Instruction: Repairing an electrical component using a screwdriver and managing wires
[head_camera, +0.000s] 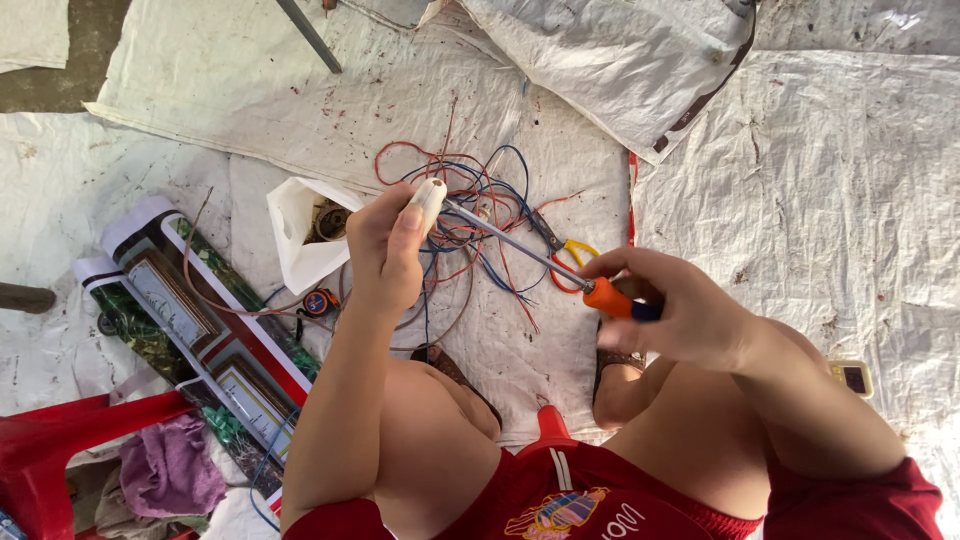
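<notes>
My left hand (388, 245) grips a small white cylindrical fitting (429, 197), held up over the ground sheet. My right hand (672, 305) holds a screwdriver by its orange and blue handle (612, 299); its metal shaft (515, 243) runs up and left, with the tip at the white fitting. Beneath both hands lies a tangle of red, blue and brown wires (470, 215). A pair of yellow-handled scissors (566, 256) rests among the wires, just beyond the screwdriver.
White woven sheets (800, 170) cover the ground. An open white bag (300, 235) with small parts lies left of the wires, by a small tape measure (319, 302). Rolled printed posters (190, 320) lie at left, a red plastic chair (60, 440) with cloths at bottom left.
</notes>
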